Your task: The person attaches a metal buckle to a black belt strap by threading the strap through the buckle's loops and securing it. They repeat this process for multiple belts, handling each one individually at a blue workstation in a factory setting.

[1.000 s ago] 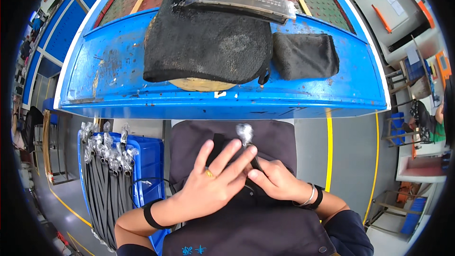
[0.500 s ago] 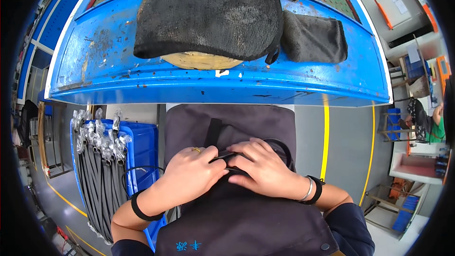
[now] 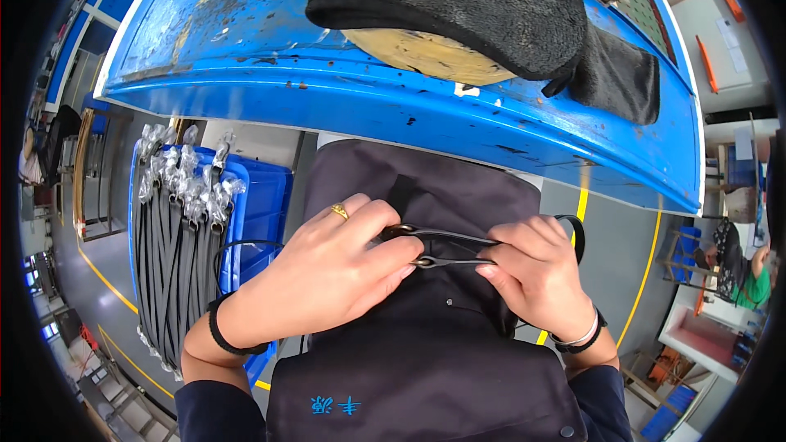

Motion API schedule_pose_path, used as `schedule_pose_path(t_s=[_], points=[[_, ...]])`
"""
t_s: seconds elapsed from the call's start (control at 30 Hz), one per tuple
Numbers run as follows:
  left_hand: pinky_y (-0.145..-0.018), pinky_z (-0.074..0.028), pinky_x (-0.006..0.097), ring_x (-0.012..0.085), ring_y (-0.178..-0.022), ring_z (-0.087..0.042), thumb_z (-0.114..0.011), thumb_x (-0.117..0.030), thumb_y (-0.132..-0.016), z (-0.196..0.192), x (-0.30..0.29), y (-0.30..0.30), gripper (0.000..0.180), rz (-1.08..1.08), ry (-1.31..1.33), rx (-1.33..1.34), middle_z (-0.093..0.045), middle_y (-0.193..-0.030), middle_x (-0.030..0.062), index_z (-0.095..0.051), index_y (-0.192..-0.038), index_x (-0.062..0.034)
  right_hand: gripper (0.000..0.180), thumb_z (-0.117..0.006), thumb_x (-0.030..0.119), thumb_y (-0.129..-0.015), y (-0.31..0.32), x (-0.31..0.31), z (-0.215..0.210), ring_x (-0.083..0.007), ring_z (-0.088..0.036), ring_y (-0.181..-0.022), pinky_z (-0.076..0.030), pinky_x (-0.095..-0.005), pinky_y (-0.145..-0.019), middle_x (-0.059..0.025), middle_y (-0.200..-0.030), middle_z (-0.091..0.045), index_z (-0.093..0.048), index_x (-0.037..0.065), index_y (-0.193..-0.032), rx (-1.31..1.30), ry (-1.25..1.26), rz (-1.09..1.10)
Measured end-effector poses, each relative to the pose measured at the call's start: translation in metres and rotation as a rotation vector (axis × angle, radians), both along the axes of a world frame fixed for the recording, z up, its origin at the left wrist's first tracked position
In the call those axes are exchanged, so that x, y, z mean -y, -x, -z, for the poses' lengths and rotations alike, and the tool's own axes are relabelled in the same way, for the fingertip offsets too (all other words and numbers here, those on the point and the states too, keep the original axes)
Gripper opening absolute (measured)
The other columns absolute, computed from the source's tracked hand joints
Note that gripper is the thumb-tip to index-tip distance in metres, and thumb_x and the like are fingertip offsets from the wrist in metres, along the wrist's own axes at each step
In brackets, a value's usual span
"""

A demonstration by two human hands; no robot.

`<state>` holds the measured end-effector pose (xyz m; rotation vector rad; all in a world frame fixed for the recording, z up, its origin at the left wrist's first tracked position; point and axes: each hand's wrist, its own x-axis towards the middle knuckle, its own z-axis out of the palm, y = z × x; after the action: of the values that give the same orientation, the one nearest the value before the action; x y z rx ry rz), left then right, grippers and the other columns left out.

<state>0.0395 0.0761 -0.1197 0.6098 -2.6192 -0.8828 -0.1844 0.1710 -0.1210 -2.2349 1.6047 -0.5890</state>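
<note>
A narrow black strap [image 3: 458,236] runs in two lengths between my hands above my lap. My left hand [image 3: 348,258], a ring on one finger, is closed at the strap's left end, where brass-coloured metal fittings [image 3: 424,262] show beside the fingertips. Closed on the two lengths at their other end is my right hand [image 3: 536,266], thumb against the fingers. Past its knuckles the strap curves out in a black loop [image 3: 578,237]. What lies inside each grip is hidden. Under both hands spreads a dark apron [image 3: 409,360].
Ahead stands a blue workbench [image 3: 246,57] bearing a black fuzzy cloth cover [image 3: 450,12] over a yellowish round pad [image 3: 426,53]. To the left, several black straps [image 3: 176,278] with plastic-wrapped metal ends hang over a blue bin [image 3: 262,196]. Another person [image 3: 749,278] is at the far right.
My hands have drawn apart, the right one moving right, and the strap now stretches between them with its metal fittings showing. The whole view has tilted.
</note>
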Motion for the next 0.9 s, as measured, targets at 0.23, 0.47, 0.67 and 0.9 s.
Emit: schedule_pose_path(t_s=[0.23,0.47,0.67,0.9], points=[[-0.059,-0.041,0.032,0.0243,-0.07,-0.05,-0.068,-0.013,-0.064,-0.012,0.003,-0.006,0.019,-0.017,-0.003,-0.062,-0.049,-0.084,0.009,-0.062,-0.08,-0.0042,0.019,-0.071,0.016,-0.062,-0.002,0.01,-0.016,-0.0192,-0.053,-0.07,-0.038,-0.0306,-0.063,-0.0038,-0.086,-0.057,-0.06,0.005,-0.074,-0.071,0.111,-0.037],[-0.051,-0.04,0.03,0.0223,-0.06,-0.049,-0.065,-0.009,-0.056,-0.011,0.008,-0.012,0.02,-0.011,0.177,-0.187,-0.051,-0.08,0.0079,-0.059,-0.074,-0.0033,0.022,-0.072,0.016,-0.059,-0.01,0.02,-0.029,-0.0189,-0.054,-0.069,-0.04,-0.0308,-0.061,-0.0044,-0.086,-0.057,-0.06,0.004,-0.073,-0.099,0.16,-0.041],[-0.051,-0.042,0.028,0.0174,-0.064,-0.046,-0.063,-0.012,-0.055,-0.009,0.015,-0.02,0.017,-0.004,0.367,-0.306,-0.049,-0.079,0.0056,-0.054,-0.067,-0.0049,0.023,-0.071,0.019,-0.063,-0.02,0.027,-0.034,-0.0223,-0.058,-0.076,-0.044,-0.0336,-0.068,-0.0072,-0.089,-0.059,-0.06,0.004,-0.076,-0.026,0.007,-0.106],[-0.044,-0.037,0.025,0.0163,-0.059,-0.044,-0.063,-0.011,-0.051,-0.022,0.03,-0.031,0.018,0.008,0.461,-0.402,-0.054,-0.08,0.0045,-0.055,-0.065,-0.0039,0.026,-0.043,0.018,-0.087,0.023,0.045,-0.071,-0.0261,-0.057,-0.093,-0.041,-0.0373,-0.085,-0.0163,-0.093,-0.06,-0.06,-0.002,-0.091,0.234,0.472,0.281]])
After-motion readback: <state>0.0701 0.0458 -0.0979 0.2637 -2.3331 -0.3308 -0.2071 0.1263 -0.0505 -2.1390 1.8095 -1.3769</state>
